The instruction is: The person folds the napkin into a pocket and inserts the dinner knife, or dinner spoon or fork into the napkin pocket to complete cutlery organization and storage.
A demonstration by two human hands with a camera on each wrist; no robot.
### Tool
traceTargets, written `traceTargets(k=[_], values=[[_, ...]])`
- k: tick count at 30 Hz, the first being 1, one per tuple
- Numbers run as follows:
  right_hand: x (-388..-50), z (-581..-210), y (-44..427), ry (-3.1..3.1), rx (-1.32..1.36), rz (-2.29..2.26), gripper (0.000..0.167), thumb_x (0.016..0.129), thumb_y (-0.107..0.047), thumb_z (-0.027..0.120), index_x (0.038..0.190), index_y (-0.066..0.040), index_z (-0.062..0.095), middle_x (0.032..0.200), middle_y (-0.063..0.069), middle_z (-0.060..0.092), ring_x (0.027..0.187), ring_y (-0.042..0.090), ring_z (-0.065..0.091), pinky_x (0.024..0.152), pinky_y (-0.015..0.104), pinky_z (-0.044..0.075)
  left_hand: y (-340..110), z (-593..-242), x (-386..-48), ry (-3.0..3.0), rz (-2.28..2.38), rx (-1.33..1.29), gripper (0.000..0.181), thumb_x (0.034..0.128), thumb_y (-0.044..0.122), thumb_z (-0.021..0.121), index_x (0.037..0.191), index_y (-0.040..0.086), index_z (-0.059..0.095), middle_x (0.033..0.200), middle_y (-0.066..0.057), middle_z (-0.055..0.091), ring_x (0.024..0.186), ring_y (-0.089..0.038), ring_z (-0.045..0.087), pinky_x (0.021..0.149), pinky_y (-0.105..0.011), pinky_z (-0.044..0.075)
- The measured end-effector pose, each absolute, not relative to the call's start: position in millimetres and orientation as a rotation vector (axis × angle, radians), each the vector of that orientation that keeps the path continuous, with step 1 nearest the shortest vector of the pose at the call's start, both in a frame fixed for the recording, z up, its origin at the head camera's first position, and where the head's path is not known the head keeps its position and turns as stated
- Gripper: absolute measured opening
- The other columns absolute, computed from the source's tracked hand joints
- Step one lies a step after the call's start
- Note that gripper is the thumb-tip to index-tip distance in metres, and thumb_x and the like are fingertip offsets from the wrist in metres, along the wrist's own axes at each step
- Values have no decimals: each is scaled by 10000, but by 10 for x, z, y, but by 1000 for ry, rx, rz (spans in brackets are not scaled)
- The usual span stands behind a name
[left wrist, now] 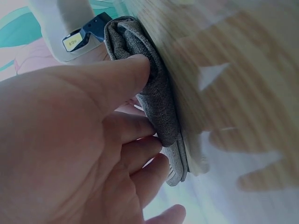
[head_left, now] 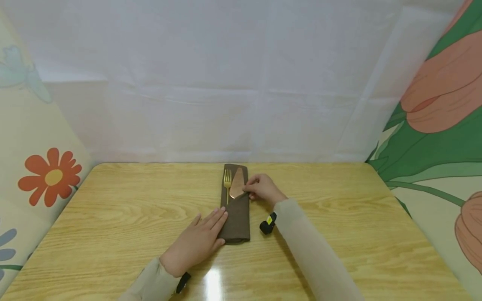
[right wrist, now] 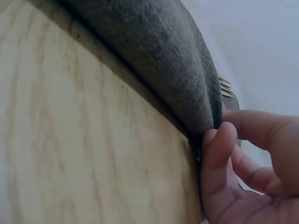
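Note:
A dark brown folded napkin [head_left: 238, 221] lies lengthwise on the table, its diagonal fold forming a pocket. Out of the pocket stick a gold fork [head_left: 227, 179] on the left and a copper-coloured, broad-bladed cake server [head_left: 237, 184] on the right; their lower ends are hidden in the cloth. My left hand [head_left: 197, 240] rests along the napkin's lower left edge with fingers extended. At the upper right edge of the pocket, my right hand [head_left: 265, 189] pinches the cloth between thumb and fingers. In the right wrist view, the fork's tines [right wrist: 225, 86] show behind the cloth.
The wooden table [head_left: 124, 200] extends to both sides of the napkin. A white sheet [head_left: 233, 83] hangs behind its far edge, and flower-printed panels [head_left: 41, 125] stand at left and right. Each wrist wears a black strapped device [head_left: 268, 224].

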State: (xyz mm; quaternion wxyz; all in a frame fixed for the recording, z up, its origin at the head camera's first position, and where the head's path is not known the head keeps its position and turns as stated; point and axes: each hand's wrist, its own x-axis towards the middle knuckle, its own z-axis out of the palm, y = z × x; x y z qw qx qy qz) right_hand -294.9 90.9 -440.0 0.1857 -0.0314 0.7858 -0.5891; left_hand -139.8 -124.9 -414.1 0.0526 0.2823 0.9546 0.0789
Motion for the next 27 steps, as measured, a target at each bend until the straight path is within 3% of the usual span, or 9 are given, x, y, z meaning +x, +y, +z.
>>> traceTargets(k=[9,16,22,27], values=[[-2976,-4437,832,2270,-39,-1695,153,931,-79,734,994,13,631,759,31,605,554,88,546,521,197,491,-1210,-4146,-1419,2906,258,819,625,1020,286,622,1503,-57,423,1592,-202,365,1459,-367,362,1110,-661,330],[-3043,-4487,909,2139,-56,-1809,180,995,-53,625,1126,69,603,908,105,627,702,149,618,647,253,582,-1183,-4147,-1477,2900,253,757,630,1025,292,612,1517,-45,408,1602,-189,352,1474,-356,339,1125,-664,305],[-3033,-4429,1174,2336,-221,-1643,209,1022,-61,553,1191,54,600,1044,165,633,837,221,655,739,336,597,-1274,-4165,-1579,2877,262,799,621,1018,338,618,1507,-7,450,1584,-170,395,1456,-394,356,1105,-689,311],[-3064,-4368,1535,2693,-445,-1281,204,1022,-65,547,1184,34,622,1129,180,636,975,300,632,820,417,561,-1491,-4145,-1738,2920,342,960,448,1039,307,588,1414,62,583,1454,-147,549,1361,-384,485,1073,-644,389]])
